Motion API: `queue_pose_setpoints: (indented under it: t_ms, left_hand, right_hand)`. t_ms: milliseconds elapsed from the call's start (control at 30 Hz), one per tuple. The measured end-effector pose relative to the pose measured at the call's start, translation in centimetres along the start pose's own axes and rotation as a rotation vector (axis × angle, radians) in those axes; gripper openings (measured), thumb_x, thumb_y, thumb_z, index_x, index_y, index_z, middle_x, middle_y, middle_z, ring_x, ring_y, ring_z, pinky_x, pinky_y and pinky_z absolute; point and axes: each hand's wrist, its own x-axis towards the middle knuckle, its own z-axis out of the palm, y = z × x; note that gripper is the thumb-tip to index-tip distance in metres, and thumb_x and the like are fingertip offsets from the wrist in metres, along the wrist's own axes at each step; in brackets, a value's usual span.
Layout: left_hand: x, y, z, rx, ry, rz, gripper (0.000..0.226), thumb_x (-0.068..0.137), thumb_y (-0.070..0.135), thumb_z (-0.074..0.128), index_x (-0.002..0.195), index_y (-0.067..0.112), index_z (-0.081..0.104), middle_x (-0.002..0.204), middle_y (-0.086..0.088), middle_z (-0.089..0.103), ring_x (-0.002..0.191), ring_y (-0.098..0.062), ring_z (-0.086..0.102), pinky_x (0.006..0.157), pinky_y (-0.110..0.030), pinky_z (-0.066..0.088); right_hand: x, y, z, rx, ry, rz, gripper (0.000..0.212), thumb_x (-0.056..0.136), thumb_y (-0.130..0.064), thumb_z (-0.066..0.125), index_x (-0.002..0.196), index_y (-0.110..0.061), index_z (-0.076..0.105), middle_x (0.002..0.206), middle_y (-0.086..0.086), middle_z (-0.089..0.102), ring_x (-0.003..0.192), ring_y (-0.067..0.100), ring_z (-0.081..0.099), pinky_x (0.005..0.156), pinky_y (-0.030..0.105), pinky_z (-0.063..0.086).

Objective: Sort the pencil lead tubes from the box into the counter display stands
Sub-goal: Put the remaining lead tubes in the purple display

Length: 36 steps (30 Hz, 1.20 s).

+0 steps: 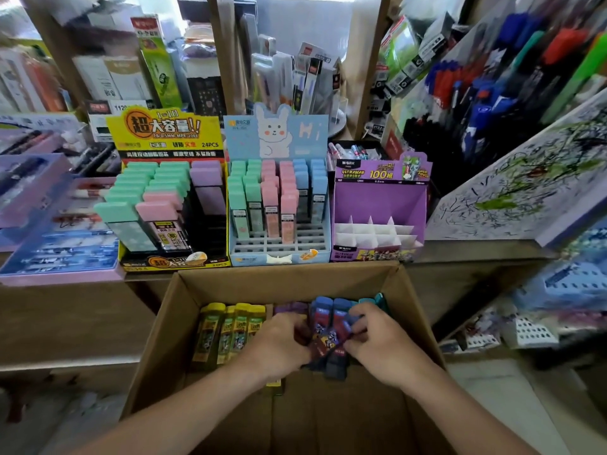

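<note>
Yellow-capped tubes [230, 326] stand in a row at the left of the cardboard box [285, 274], untouched. Just right of them the left hand [279, 344] curls its fingers onto one side of a bunch of blue-capped tubes [328, 315] in the middle of the box; how many it grips I cannot tell. The bunch lies with its long axis running away from the person, caps at the far end. The right hand [377, 346] grips the same bunch from the other side, fingers bent round its edge, so the tubes sit between both hands, neither nearer. Teal-capped tubes [377, 298] peek out beyond the right fingers. The purple stand [377, 205], its white dividers empty, sits on the counter beyond the box and to the right, so the lift probably favours the right hand
</note>
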Motion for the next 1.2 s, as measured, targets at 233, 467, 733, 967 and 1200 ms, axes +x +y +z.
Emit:
queue_pose_setpoints:
  t_ms: [233,467,733,967,1200]
  left_hand:
    - [0.7,0.0,-0.2,-0.091,-0.017,-0.066,0.014,0.077,0.023,0.079,0.086,0.030,0.072,0.082,0.009,0.076,0.068,-0.007,0.074,0.063,-0.033,0.065]
    - [0.7,0.4,0.2,-0.166,0.058,-0.050,0.014,0.074,0.032,0.083,0.087,0.028,0.078,0.077,0.016,0.077,0.071,0.002,0.071,0.070,-0.026,0.063]
    - [0.0,0.9,0.6,-0.578,-0.097,-0.165,0.023,0.083,0.002,0.075,0.099,0.016,0.079,0.092,-0.001,0.082,0.089,-0.014,0.078,0.082,-0.028,0.063]
    - [-0.4,0.7,1.2,-0.696,-0.171,-0.200,0.031,0.084,0.002,0.073,0.109,0.020,0.073,0.102,-0.003,0.079,0.094,-0.015,0.077,0.072,-0.025,0.061]
    - [-1.1,0.4,1.7,-0.657,-0.171,-0.215,0.034,0.082,0.005,0.071,0.111,0.023,0.074,0.106,0.000,0.079,0.105,-0.016,0.073,0.089,-0.032,0.062]
  right_hand:
    - [0.2,-0.1,0.2,0.154,0.002,0.061,0.042,0.093,-0.013,0.068,0.118,-0.040,0.047,0.110,-0.015,0.060,0.103,0.006,0.060,0.084,0.024,0.053]
    - [-0.1,-0.8,0.5,0.246,-0.036,0.112,0.031,0.094,-0.017,0.069,0.117,-0.034,0.059,0.109,-0.013,0.067,0.101,0.006,0.063,0.071,0.019,0.045]
    - [-0.1,-1.2,0.9,0.322,-0.057,0.215,0.030,0.090,-0.012,0.071,0.114,-0.025,0.057,0.109,0.003,0.070,0.103,0.018,0.067,0.100,0.044,0.055]
    - [-0.5,-1.3,0.8,0.303,-0.052,0.208,0.028,0.095,-0.008,0.065,0.107,-0.031,0.054,0.107,-0.001,0.067,0.100,0.015,0.066,0.098,0.043,0.057]
    - [-1.0,-1.6,0.9,0.204,-0.058,0.229,0.032,0.094,-0.004,0.066,0.098,-0.033,0.052,0.106,0.001,0.066,0.099,0.015,0.065,0.096,0.040,0.058]
